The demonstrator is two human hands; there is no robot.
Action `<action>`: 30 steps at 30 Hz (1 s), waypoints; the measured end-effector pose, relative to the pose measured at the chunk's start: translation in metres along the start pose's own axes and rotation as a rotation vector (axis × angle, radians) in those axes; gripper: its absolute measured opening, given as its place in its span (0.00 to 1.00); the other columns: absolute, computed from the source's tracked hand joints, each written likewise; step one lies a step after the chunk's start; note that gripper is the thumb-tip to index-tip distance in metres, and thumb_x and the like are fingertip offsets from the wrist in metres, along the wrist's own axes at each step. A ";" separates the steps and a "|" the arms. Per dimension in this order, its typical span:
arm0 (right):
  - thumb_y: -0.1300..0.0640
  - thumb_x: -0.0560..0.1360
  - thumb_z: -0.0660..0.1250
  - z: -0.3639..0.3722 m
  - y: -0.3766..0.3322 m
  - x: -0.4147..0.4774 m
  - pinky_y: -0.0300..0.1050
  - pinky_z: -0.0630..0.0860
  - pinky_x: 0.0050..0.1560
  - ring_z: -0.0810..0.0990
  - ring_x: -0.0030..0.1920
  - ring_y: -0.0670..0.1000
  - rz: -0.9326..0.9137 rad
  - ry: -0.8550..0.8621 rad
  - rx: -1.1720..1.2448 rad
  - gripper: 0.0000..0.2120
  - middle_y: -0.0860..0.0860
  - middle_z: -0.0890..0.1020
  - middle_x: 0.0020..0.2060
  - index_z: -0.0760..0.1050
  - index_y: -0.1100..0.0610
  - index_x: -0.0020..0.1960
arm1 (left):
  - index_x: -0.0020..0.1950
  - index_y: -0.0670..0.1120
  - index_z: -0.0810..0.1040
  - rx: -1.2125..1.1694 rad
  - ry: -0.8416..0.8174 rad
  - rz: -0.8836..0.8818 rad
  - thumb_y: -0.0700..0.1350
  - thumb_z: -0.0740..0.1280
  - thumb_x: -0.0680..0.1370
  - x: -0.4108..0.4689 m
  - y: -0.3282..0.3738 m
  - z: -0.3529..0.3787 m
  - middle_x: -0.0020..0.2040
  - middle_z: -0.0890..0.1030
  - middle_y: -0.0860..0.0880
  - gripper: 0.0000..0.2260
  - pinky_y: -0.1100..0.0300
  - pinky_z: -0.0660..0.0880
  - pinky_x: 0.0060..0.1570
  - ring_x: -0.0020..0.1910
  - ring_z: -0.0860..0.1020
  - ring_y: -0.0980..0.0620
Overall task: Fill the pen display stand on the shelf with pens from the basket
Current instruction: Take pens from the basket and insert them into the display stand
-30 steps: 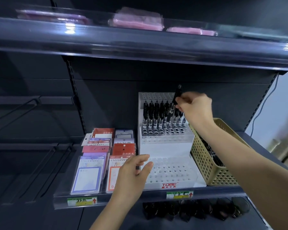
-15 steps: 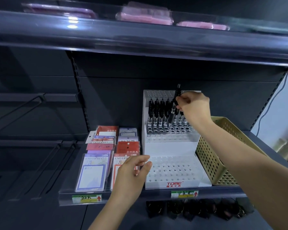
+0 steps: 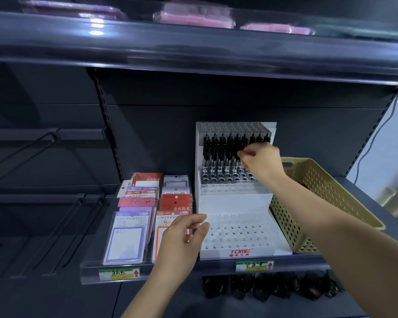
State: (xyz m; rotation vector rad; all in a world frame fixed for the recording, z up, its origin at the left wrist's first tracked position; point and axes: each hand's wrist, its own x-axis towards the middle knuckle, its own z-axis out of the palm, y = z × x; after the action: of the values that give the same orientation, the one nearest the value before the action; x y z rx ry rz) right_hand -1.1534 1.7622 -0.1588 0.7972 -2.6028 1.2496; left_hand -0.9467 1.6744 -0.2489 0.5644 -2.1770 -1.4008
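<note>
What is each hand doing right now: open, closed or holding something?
Left hand: open, fingers loosely curled, holding nothing, beside the stand.
Right hand: closed, pinching a pen in the stand's upper row.

Two hands [image 3: 182, 239] [image 3: 260, 160], one stand [image 3: 234, 203], one basket [image 3: 326, 187], two price labels [image 3: 119, 274] [image 3: 254, 266]

Glossy white plastic stand [image 3: 233, 203]; perforated beige plastic basket [image 3: 313, 203].

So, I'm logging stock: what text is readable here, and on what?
"TOME": front of the stand.
"UNIVERSITY": front left notepad pack.
"Sticky Note": purple pack.
Chinese characters on the red packs, small print under TOME, handwritten price tags: too blurred to read.
</note>
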 end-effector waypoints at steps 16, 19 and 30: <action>0.57 0.75 0.67 -0.079 0.071 -0.043 0.35 0.72 0.45 0.80 0.44 0.44 0.051 -0.047 -0.161 0.06 0.46 0.83 0.43 0.82 0.55 0.48 | 0.49 0.59 0.77 -0.001 -0.101 0.026 0.47 0.67 0.76 0.001 0.017 0.034 0.51 0.79 0.60 0.06 0.78 0.69 0.43 0.48 0.74 0.71; 0.54 0.74 0.68 -0.110 0.110 -0.061 0.37 0.73 0.48 0.80 0.45 0.44 0.132 -0.050 -0.188 0.08 0.47 0.83 0.45 0.81 0.54 0.51 | 0.51 0.57 0.78 0.014 -0.146 0.062 0.47 0.67 0.76 0.002 0.029 0.056 0.51 0.79 0.60 0.06 0.77 0.69 0.43 0.49 0.74 0.71; 0.53 0.77 0.63 -0.138 0.180 -0.086 0.41 0.76 0.38 0.80 0.38 0.47 0.217 -0.259 -0.387 0.09 0.48 0.84 0.41 0.82 0.53 0.47 | 0.67 0.46 0.71 0.209 -0.328 0.035 0.54 0.59 0.80 0.034 0.083 0.166 0.62 0.77 0.50 0.19 0.67 0.69 0.52 0.55 0.75 0.57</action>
State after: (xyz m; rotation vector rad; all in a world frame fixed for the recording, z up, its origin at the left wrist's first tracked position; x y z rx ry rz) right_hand -1.1875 1.9938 -0.2225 0.6528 -3.0690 0.6765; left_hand -1.0803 1.8060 -0.2260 0.3865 -2.6021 -1.3315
